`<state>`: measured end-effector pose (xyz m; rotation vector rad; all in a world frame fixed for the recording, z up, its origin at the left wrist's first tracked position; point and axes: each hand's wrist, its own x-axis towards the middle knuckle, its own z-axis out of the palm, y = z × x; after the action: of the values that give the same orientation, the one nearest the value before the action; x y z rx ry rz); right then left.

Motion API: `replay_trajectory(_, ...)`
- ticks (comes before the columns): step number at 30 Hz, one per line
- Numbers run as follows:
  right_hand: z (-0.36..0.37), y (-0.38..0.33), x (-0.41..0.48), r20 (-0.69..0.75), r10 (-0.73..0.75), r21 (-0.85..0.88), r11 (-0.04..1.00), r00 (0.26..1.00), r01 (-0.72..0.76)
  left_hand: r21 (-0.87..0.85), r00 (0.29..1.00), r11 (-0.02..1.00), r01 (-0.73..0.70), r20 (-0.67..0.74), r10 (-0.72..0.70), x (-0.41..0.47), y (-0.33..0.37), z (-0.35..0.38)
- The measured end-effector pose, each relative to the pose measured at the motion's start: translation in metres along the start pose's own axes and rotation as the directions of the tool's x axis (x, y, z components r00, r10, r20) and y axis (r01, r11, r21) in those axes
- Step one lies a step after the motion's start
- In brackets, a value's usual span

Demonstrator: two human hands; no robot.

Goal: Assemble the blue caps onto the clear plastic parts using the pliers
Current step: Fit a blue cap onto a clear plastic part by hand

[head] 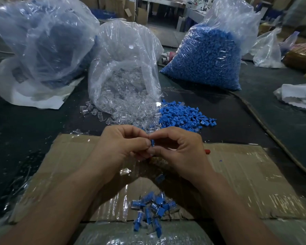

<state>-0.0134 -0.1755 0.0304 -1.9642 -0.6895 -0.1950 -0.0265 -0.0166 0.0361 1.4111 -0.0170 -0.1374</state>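
My left hand (120,145) and my right hand (180,149) meet fingertip to fingertip above a flattened cardboard sheet (245,177). Between them they pinch a small blue cap (152,142); any clear part there is hidden by the fingers. A red pliers handle (207,151) pokes out from behind my right hand. Loose blue caps (182,114) and loose clear plastic parts (124,114) lie in heaps just beyond the hands. Several assembled pieces (151,209) lie in a pile near me on the cardboard.
Three large plastic bags stand at the back: one of clear parts (125,68), one of blue caps (208,55), one dark bag (42,38) at the left. A cable (272,135) runs along the right on the dark tabletop.
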Motion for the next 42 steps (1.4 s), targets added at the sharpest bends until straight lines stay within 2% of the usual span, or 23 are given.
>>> replay_trajectory(9,-0.006,-0.002,0.000,-0.010,0.082,0.088,0.993,0.997,-0.081,-0.094,0.995,0.994,0.057,0.084,-0.049,0.000,-0.001,-0.003)
replay_trajectory(21,-0.007,-0.002,0.000,-0.039,-0.021,-0.004,1.000,0.999,0.021,-0.095,0.995,0.994,0.053,0.090,-0.044,0.001,-0.003,-0.002)
replay_trajectory(27,-0.005,-0.001,0.000,-0.025,-0.148,-0.114,0.983,0.989,0.145,-0.032,0.997,0.999,0.029,0.074,-0.026,0.003,-0.006,-0.003)
replay_trajectory(29,-0.006,-0.002,0.000,-0.002,-0.143,-0.142,0.980,0.990,0.141,-0.017,0.996,1.000,0.016,0.088,-0.015,0.003,-0.007,-0.003)
replay_trajectory(32,-0.012,-0.004,0.001,0.033,-0.003,-0.170,0.985,0.999,0.009,-0.041,0.994,0.999,0.012,0.113,-0.007,0.004,-0.010,-0.003)
replay_trajectory(36,-0.038,-0.003,0.003,0.064,0.278,-0.285,0.926,0.959,-0.249,-0.055,0.999,0.998,-0.005,0.033,0.006,0.004,-0.014,-0.006)
replay_trajectory(39,-0.054,-0.001,0.002,0.140,0.419,-0.494,0.815,0.897,-0.303,-0.073,0.999,0.997,-0.023,-0.024,0.021,0.005,-0.014,-0.007)
replay_trajectory(42,-0.055,-0.001,0.001,0.232,0.529,-0.589,0.744,0.816,-0.315,-0.039,0.995,0.998,-0.056,-0.079,0.053,0.008,-0.013,-0.008)
